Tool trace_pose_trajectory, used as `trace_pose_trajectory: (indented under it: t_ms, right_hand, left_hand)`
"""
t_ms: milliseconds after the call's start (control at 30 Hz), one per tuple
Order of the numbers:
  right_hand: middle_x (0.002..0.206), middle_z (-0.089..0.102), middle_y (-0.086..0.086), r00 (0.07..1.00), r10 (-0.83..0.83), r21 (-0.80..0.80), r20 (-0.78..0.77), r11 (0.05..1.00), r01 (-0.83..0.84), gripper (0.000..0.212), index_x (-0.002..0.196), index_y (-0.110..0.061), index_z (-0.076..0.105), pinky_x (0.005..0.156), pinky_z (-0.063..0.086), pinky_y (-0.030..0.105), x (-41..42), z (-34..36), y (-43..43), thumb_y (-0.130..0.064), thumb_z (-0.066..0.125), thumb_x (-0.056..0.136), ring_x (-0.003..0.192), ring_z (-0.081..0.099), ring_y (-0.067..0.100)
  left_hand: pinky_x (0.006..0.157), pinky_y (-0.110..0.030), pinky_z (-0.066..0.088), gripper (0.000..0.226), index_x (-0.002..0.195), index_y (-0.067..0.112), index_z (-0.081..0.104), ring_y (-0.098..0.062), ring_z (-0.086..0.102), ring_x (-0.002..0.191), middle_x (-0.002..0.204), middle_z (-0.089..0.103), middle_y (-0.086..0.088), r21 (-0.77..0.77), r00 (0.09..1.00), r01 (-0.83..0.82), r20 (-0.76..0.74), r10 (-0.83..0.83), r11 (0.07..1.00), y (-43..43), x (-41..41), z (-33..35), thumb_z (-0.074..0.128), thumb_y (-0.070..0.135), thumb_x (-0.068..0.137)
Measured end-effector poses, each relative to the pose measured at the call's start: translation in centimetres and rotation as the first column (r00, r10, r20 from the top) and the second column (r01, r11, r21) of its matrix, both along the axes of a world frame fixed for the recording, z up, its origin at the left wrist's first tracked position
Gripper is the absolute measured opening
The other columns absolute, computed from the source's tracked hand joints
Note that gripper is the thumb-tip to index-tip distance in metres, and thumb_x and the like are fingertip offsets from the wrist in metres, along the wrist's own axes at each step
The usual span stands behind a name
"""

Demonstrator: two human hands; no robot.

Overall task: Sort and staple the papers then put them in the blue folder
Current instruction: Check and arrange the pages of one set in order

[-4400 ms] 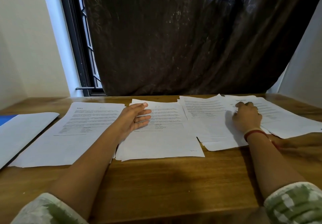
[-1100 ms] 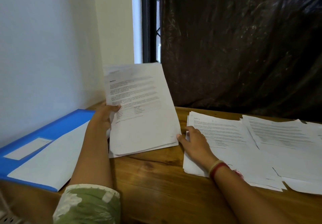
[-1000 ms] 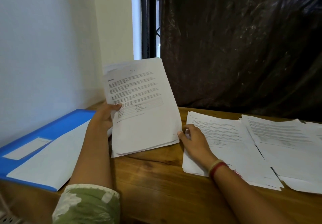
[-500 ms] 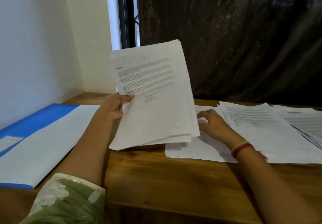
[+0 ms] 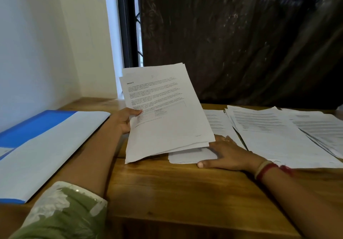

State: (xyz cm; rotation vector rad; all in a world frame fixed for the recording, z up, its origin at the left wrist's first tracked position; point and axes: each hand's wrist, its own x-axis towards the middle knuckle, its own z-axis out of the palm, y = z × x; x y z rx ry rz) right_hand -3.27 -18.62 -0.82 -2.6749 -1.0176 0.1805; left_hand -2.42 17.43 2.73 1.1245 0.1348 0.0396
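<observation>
Wooden table. Left hand grips a sheaf of papers by its left edge, thumb on top, sheaf tilted up. Right hand lies flat, fingers relaxed, on a lower pile. Further piles at 3 o'clock. Blue folder at 9 o'clock, white sheet over it.

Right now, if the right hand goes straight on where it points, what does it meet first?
Probably the held sheaf: its lower edge overhangs the fingers of the right hand; depth is unclear.
</observation>
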Motion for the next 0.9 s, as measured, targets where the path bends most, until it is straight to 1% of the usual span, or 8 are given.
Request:
trace_pose_trajectory:
  t_ms: [133,267,400,467,567,667,800,900]
  right_hand:
    - [0.156,0.028,-0.018,0.999,-0.044,0.104,-0.032,0.993,0.047,0.102,0.146,-0.051,0.018,0.12,0.012,0.052,1.0,0.1,1.1,-0.099,0.036,0.058,0.145,0.027,0.017]
    - [0.156,0.031,-0.001,0.996,-0.074,0.063,-0.041,0.995,0.076,0.115,0.149,-0.031,0.024,0.122,0.008,0.046,1.7,1.2,2.4,-0.099,0.019,0.056,0.144,0.027,0.024]
    - [0.153,0.034,-0.004,0.994,-0.071,0.148,-0.087,0.986,0.084,0.058,0.141,-0.035,0.029,0.12,0.002,0.034,2.8,0.9,2.7,-0.059,0.045,0.091,0.143,0.028,0.02]
    - [0.138,0.043,-0.018,0.99,-0.092,0.274,-0.105,0.955,0.118,0.036,0.127,-0.041,0.034,0.109,0.013,0.023,2.6,1.4,2.4,-0.041,0.052,0.096,0.132,0.038,0.007]
    - [0.114,0.058,-0.025,0.955,-0.204,0.675,-0.214,0.676,0.295,0.039,0.108,-0.038,0.058,0.094,0.046,0.03,2.3,2.8,1.9,-0.058,0.063,0.076,0.109,0.057,0.008]
    - [0.108,0.07,-0.009,0.925,-0.205,0.795,-0.321,0.473,0.38,0.03,0.104,-0.029,0.068,0.091,0.054,0.042,2.7,3.1,1.3,-0.051,0.063,0.084,0.102,0.065,0.018]
    - [0.117,0.068,-0.006,0.95,-0.226,0.647,-0.217,0.696,0.313,0.024,0.108,-0.031,0.064,0.091,0.055,0.043,2.9,1.7,1.0,-0.045,0.063,0.089,0.102,0.066,0.019]
    - [0.146,0.046,-0.003,0.958,-0.285,0.28,0.037,0.923,0.264,0.05,0.133,-0.035,0.047,0.11,0.037,0.048,3.5,1.2,0.9,-0.054,0.059,0.088,0.128,0.047,0.024]
  left_hand:
    - [0.099,-0.051,0.047,0.078,0.137,0.011,0.052,-0.034,0.056,0.122,0.135,0.057,-0.013,0.025,1.0,0.021,-0.01,-0.021,0.999,0.0,0.2,0.0,0.072,-0.008,0.064]
    - [0.095,-0.049,0.049,0.071,0.136,0.008,0.052,-0.036,0.053,0.125,0.134,0.057,-0.015,0.048,0.998,0.055,-0.002,-0.055,0.997,-0.7,0.3,0.0,0.067,-0.005,0.069]
    - [0.104,-0.053,0.042,0.073,0.136,0.006,0.052,-0.037,0.054,0.123,0.134,0.057,-0.017,0.083,0.997,0.07,0.007,-0.071,0.994,-1.1,0.5,0.0,0.072,-0.006,0.067]
    - [0.105,-0.053,0.041,0.071,0.135,0.005,0.052,-0.038,0.053,0.124,0.134,0.056,-0.018,0.077,0.998,0.069,0.002,-0.069,0.995,-1.3,0.7,-0.1,0.071,-0.007,0.068]
    - [0.104,-0.053,0.042,0.069,0.137,0.004,0.05,-0.037,0.053,0.124,0.136,0.054,-0.018,0.047,0.996,0.088,-0.038,-0.086,0.995,-1.8,0.9,-0.2,0.068,-0.008,0.071]
    - [0.091,-0.048,0.052,0.054,0.134,0.005,0.052,-0.036,0.054,0.123,0.133,0.057,-0.017,0.053,0.994,0.099,-0.062,-0.095,0.994,-2.8,0.8,-0.1,0.056,-0.008,0.083]
    - [0.084,-0.047,0.055,0.056,0.136,0.006,0.051,-0.035,0.053,0.124,0.134,0.057,-0.017,0.053,0.996,0.08,-0.053,-0.077,0.995,-2.8,0.4,0.5,0.057,-0.006,0.082]
    - [0.081,-0.047,0.056,0.053,0.136,0.008,0.052,-0.034,0.055,0.123,0.133,0.058,-0.015,0.058,0.997,0.019,-0.076,-0.015,0.998,-1.9,-0.2,0.9,0.056,-0.006,0.085]
